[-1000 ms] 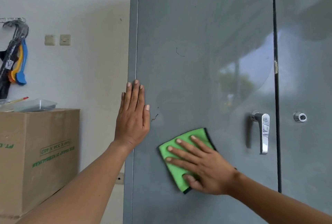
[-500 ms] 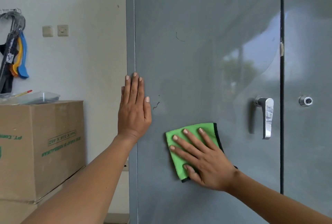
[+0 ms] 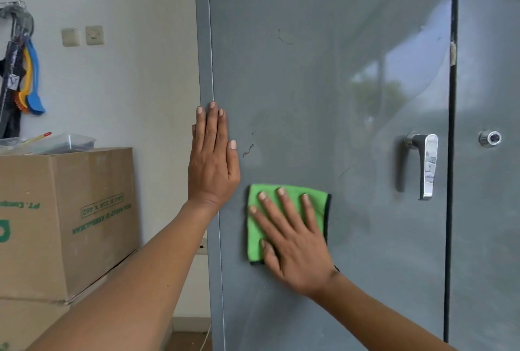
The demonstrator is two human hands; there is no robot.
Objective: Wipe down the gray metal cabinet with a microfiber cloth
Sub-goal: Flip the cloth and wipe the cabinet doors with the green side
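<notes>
Cloth (image 3: 284, 218), green microfiber with a dark edge, is flat against the left door of the gray cabinet (image 3: 323, 83), low and left of the chrome handle (image 3: 426, 166). Right hand (image 3: 292, 241) presses it with straight, spread fingers, palm down, nothing curled round it; probably spread that way to keep the whole pad in contact while wiping. Left hand (image 3: 212, 159) lies flat and open on the door's left edge, fingers together and pointing up, holding nothing; likely bracing the body or steadying the door against the push. Small dark scuff (image 3: 248, 150) sits just right of the left thumb, above the cloth, probably a spot left to wipe. Lock cylinder (image 3: 490, 138) on the right door. Cardboard box (image 3: 64, 224) stands left of the cabinet, closed, contents hidden. Clear plastic tray (image 3: 63, 142) rests on top, something dark inside, can't tell what.
</notes>
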